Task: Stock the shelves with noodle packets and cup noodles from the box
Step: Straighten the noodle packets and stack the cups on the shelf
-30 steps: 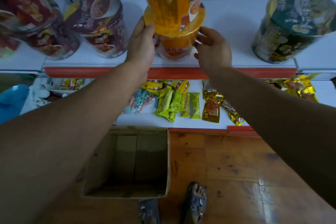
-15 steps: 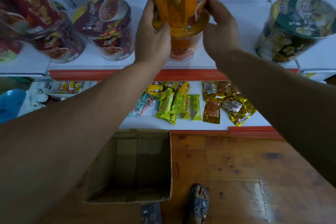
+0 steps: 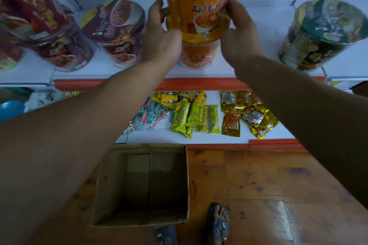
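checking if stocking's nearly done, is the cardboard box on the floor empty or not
Empty. The cardboard box is open-topped, and only its bare bottom and inner walls show, no packets or cups.

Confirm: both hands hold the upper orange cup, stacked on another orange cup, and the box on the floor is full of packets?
No: the head view shows the box empty. The left hand and right hand do hold the upper orange cup, stacked on the lower orange cup.
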Tool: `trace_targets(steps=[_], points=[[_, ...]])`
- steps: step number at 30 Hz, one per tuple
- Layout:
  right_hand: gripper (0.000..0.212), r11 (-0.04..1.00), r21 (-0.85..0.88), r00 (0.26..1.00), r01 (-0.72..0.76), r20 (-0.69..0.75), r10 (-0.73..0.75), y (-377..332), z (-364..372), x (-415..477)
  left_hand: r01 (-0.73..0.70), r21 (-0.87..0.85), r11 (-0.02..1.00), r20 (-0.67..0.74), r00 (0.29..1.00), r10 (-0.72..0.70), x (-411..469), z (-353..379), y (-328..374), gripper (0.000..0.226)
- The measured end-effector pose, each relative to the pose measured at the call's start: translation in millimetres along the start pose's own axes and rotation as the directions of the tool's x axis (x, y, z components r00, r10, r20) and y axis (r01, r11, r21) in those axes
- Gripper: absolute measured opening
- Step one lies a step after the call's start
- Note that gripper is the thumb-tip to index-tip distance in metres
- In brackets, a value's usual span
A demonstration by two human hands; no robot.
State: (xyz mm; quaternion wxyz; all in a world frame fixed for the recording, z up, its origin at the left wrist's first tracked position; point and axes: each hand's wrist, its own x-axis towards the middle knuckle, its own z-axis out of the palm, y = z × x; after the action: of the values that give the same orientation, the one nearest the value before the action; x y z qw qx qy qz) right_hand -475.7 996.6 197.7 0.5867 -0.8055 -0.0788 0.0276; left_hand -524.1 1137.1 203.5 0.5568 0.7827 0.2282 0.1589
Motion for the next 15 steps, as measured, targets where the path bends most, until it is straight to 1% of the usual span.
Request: trace_targets(steps=[2,6,8,10,11,13,14,15], points=[[0.055,1.0,0.003,0.999,0.026,0.021,-0.026,0.2,2.3,1.3,-0.012,-0.006,1.0,0.028,1.0,0.012,5.0,-1.9,-5.5,0.075],[0.07,0.999,0.033,0.999,0.017,-0.04,-0.015,12.1,-0.2,-11.7,-0.048,0.028,0.998,0.108,0.993,0.045,7.2,-4.0,-3.1,0.079],[0.068,0.999,0.044,0.998,0.001,-0.069,0.002,16.1,-1.4,-15.0,-0.031,0.004,1.0,0.137,0.99,0.03,4.0,-5.1,0.1,0.088],[0.061,0.996,0.056,0.995,-0.072,-0.066,0.076,12.4,-1.8,-11.4,0.019,-0.04,0.999,0.157,0.988,-0.013,0.3,-5.6,-1.8,0.095],[0.054,0.992,0.058,0.993,-0.111,-0.032,0.113,9.0,-2.6,-8.7,0.041,-0.07,0.997,0.178,0.984,-0.028,-0.6,-5.9,-4.9,0.091],[0.039,0.979,0.089,0.983,-0.184,0.04,0.181,4.2,-3.2,-3.3,0.08,-0.138,0.987,0.206,0.977,-0.05,0.2,-3.8,-10.6,0.064],[0.034,0.97,0.113,0.976,-0.213,0.059,0.208,3.2,-2.8,-3.5,0.092,-0.166,0.982,0.197,0.979,-0.059,1.7,-1.8,-14.1,0.056],[0.03,0.965,0.133,0.973,-0.228,0.062,0.221,3.8,-1.9,-4.5,0.102,-0.172,0.98,0.187,0.98,-0.069,2.4,-1.1,-16.3,0.057]])
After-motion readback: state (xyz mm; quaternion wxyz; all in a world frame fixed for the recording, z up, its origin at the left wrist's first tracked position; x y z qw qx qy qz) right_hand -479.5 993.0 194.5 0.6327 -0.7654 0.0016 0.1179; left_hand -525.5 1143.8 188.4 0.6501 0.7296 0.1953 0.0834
